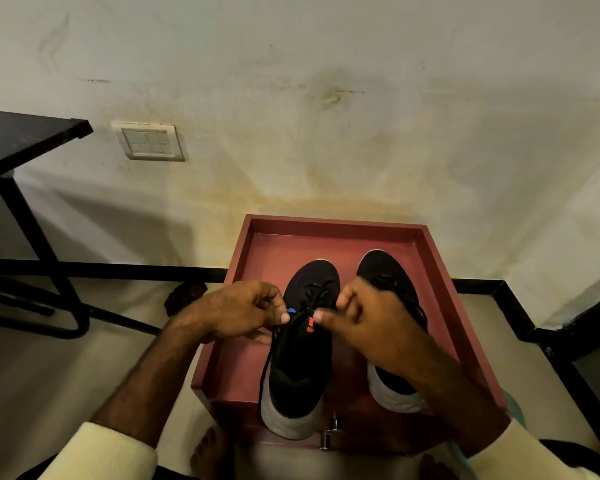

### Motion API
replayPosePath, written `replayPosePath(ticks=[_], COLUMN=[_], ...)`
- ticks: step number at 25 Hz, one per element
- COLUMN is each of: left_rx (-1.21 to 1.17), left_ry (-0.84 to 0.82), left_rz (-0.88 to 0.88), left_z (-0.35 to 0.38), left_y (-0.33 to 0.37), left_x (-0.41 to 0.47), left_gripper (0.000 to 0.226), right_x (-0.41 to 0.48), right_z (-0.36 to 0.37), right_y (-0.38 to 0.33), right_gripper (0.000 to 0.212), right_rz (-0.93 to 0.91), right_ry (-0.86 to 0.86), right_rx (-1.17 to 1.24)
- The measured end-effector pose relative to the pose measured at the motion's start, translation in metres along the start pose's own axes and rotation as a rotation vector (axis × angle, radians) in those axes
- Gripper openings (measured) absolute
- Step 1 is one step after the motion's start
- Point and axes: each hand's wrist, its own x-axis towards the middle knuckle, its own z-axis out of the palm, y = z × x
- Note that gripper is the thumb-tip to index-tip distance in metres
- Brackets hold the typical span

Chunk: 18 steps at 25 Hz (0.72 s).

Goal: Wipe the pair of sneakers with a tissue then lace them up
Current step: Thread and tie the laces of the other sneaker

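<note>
Left hand (pixel 243 311): at 9 o'clock of the centre sneaker, fingers curled, thumb and forefinger pinching the lace just behind its blue tip (pixel 291 310).
Right hand (pixel 371 323): at 3 o'clock of the same shoe, fingers curled, thumb and forefinger pinching the lace at the upper eyelets.
Centre sneaker (pixel 300 362): black with a pale sole and an orange mark on the tongue, toe toward 12 o'clock, heel overhanging the bench's near edge.
Lace (pixel 265 368): black, one length trailing down the shoe's 9 o'clock side toward the heel.
Side sneaker (pixel 381 268): just beside the first at 3 o'clock, same heading, its middle hidden under the right hand.
Bench (pixel 333 225): red, with a raised rim, against the wall; a metal latch (pixel 329 434) on its front.
Surroundings: switch plate (pixel 151 142) on the stained wall at 10 o'clock, a dark table (pixel 21 136) farther toward 9 o'clock.
</note>
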Motion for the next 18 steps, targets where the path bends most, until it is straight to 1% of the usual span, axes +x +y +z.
replayPosePath(ticks=[1, 2, 3, 8, 12, 15, 18], left_rx=[-0.002, 0.003, 0.013, 0.071, -0.009, -0.026, -0.06], left_ry=[0.011, 0.026, 0.036, 0.089, 0.237, 0.282, 0.362], left_rz=[-0.008, -0.015, -0.02, -0.004, 0.026, 0.015, 0.021], left_z=[0.0, -0.001, -0.002, -0.011, -0.011, -0.009, -0.008], left_y=[0.0, 0.001, 0.002, 0.003, 0.007, 0.008, 0.01], left_x=[0.0, 0.001, 0.002, -0.006, -0.009, -0.009, -0.011], left_gripper=[0.008, 0.008, 0.008, 0.015, 0.021, 0.021, 0.02], right_x=[-0.005, -0.008, -0.009, -0.007, -0.004, -0.003, -0.001], right_z=[0.006, 0.011, 0.015, 0.013, 0.013, 0.013, 0.011], right_y=[-0.001, -0.003, -0.002, -0.001, -0.002, -0.001, -0.001], right_gripper=[0.036, 0.036, 0.034, 0.029, 0.03, 0.032, 0.032], right_rz=[0.037, 0.061, 0.069, 0.081, 0.109, 0.112, 0.105], right_ry=[-0.088, -0.133, -0.139, -0.105, -0.105, -0.085, -0.057], right_rx=[-0.06, -0.103, -0.113, -0.096, -0.081, -0.108, -0.104])
